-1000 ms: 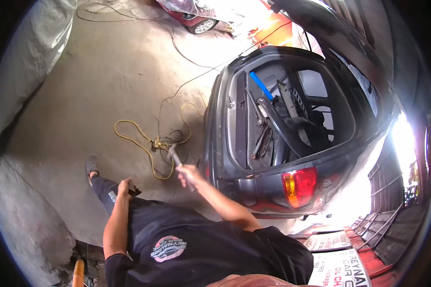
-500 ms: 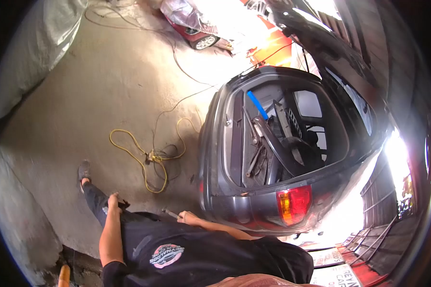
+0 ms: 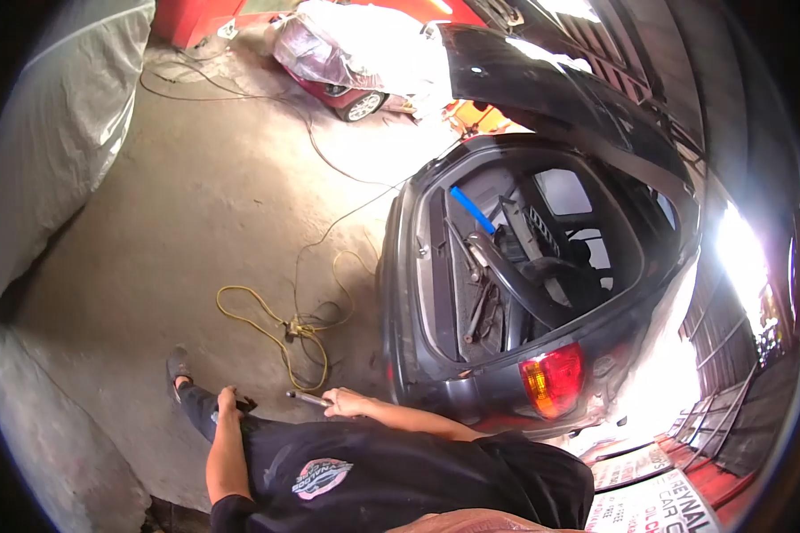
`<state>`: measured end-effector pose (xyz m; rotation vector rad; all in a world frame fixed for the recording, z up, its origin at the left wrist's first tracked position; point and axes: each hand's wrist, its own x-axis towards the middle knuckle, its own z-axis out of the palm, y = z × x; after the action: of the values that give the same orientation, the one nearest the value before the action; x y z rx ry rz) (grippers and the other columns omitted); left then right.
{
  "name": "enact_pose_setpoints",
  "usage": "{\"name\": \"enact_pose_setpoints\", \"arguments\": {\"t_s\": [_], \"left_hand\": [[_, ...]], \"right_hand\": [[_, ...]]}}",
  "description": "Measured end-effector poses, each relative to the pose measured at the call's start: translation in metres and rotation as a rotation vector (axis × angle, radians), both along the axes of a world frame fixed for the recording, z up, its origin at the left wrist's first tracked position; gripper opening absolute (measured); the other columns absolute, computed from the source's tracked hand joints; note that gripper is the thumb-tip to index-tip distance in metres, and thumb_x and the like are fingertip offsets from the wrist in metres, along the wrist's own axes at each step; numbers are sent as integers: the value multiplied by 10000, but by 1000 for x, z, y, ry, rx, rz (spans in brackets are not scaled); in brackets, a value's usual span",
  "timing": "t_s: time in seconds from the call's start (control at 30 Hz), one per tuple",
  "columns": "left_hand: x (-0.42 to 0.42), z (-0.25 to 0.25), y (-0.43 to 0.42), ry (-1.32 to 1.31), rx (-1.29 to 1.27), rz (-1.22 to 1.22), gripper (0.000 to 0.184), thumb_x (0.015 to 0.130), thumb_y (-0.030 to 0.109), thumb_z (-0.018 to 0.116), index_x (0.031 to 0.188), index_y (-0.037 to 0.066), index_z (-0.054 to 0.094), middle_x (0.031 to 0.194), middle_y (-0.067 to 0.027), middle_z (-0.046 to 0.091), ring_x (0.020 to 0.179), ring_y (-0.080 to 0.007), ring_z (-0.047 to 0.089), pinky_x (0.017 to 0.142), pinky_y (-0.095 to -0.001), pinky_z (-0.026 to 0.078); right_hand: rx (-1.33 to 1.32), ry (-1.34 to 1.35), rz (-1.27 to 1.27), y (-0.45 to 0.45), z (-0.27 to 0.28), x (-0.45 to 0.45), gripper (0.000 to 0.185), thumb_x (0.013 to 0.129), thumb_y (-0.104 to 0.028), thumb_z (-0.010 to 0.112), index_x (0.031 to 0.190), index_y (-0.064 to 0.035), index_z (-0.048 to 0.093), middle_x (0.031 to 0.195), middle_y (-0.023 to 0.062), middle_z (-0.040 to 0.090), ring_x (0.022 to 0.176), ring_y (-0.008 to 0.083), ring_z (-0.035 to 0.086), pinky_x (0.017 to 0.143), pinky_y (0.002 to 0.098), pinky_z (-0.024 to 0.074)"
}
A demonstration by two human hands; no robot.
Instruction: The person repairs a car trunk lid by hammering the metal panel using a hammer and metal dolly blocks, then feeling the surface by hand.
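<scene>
My right hand (image 3: 345, 402) is wrapped round a hammer (image 3: 309, 399), held low in front of my body with its head pointing left. My left hand (image 3: 228, 401) hangs closed near my thigh, with a small dark thing at its fingers that I cannot make out. To the right stands a dark car (image 3: 471, 400) with its rear hatch raised. Inside its cargo area lie a blue strip (image 3: 472, 210), a long curved dark part (image 3: 516, 282) and several metal tools.
A yellow cord (image 3: 256, 293) lies looped on the concrete floor (image 3: 196, 213), tangled with dark cables. A covered red car (image 3: 356, 75) is at the back. A grey sheet (image 3: 71, 133) hangs at left. Signs (image 3: 640, 497) stand at lower right.
My right hand has lowered the hammer from a raised position over the yellow cord to near my waist. The view has shifted, showing more of the raised hatch and the covered car.
</scene>
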<state>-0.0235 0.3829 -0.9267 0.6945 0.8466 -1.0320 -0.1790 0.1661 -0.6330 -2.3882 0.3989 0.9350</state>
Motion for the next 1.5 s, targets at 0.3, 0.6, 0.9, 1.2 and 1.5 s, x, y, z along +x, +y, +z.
{"name": "enact_pose_setpoints", "arguments": {"t_s": [0.3, 0.6, 0.9, 1.2, 1.5], "left_hand": [[2, 5, -7, -37, 21, -114, 278, 868, 203, 514, 1025, -19, 451, 789, -209, 531, 610, -377, 574, 535, -543, 530], [3, 31, 0, -14, -12, -193, 418, 898, 290, 536, 1208, 44, 401, 994, -214, 520, 704, -389, 598, 555, -512, 535], [-2, 48, -8, -152, 70, -247, 456, 895, 347, 557, 1216, 60, 407, 967, -176, 483, 720, -376, 572, 588, -522, 519], [11, 14, -3, -130, -48, -118, 421, 907, 288, 525, 1232, 66, 376, 918, -209, 509, 664, -429, 608, 545, -566, 541], [40, 18, 0, -134, -17, -217, 360, 920, 294, 510, 1131, 9, 455, 894, -201, 520, 658, -420, 609, 544, -550, 543]], "right_hand": [[-51, 80, 131, 1, -20, -14, 355, 817, -221, 628, 1102, -10, 620, 885, 237, 679, 834, 378, 682, 718, 483, 505], [-101, 217, 33, 10, -18, -34, 284, 865, -232, 606, 1032, -2, 609, 892, 234, 671, 870, 384, 670, 750, 472, 498], [-45, 208, 57, 11, -38, -46, 292, 860, -257, 591, 1003, -3, 614, 917, 240, 671, 900, 405, 658, 771, 488, 487], [-88, 243, 77, 20, -23, -11, 330, 893, -281, 607, 1088, -15, 627, 954, 249, 676, 928, 413, 657, 787, 483, 495], [-59, 169, -42, 24, -6, 20, 311, 882, -283, 622, 1025, -7, 624, 961, 255, 671, 957, 420, 644, 796, 499, 489]]}}
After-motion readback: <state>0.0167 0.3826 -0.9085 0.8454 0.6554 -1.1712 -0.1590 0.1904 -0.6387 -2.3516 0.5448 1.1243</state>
